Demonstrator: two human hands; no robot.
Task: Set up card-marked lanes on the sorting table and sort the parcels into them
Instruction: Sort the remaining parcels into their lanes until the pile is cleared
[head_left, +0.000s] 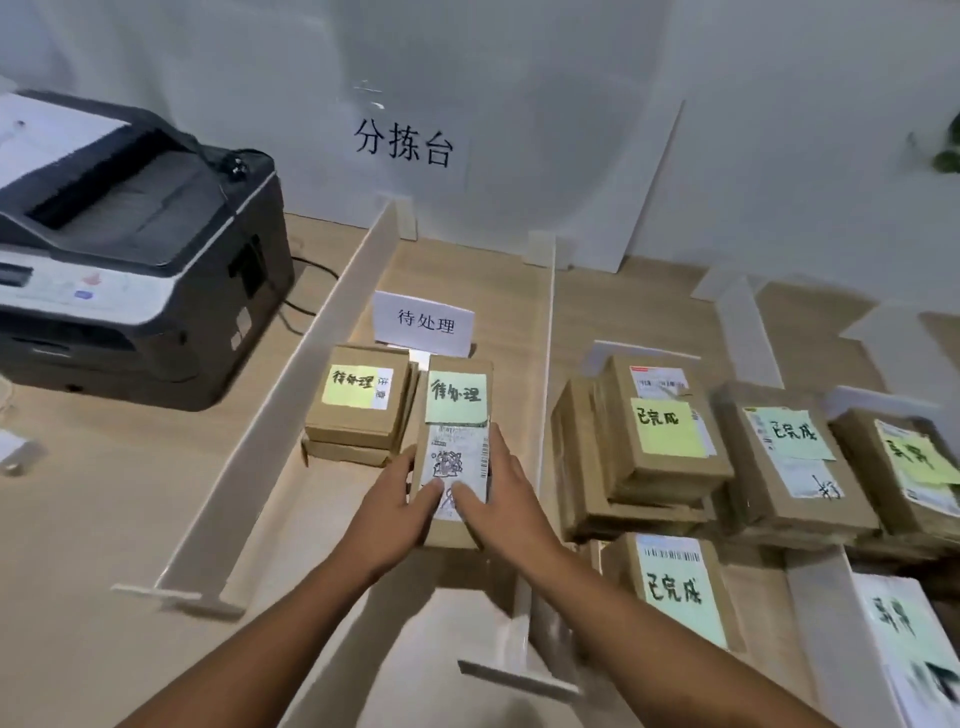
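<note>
Head view: your left hand (392, 501) and right hand (506, 499) grip a parcel (457, 402), fingers (500, 441) wrapped on its sides, seemingly seating it in the card (423, 322) lane (337, 519); next, release it flat beside the stack (358, 415).

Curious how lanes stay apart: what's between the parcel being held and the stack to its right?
In the head view, an upright white divider board stands between the held parcel and that stack of parcels.

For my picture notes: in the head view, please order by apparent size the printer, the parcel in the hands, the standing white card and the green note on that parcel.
1. printer
2. parcel
3. white card, though it stands farther away
4. green note
</note>
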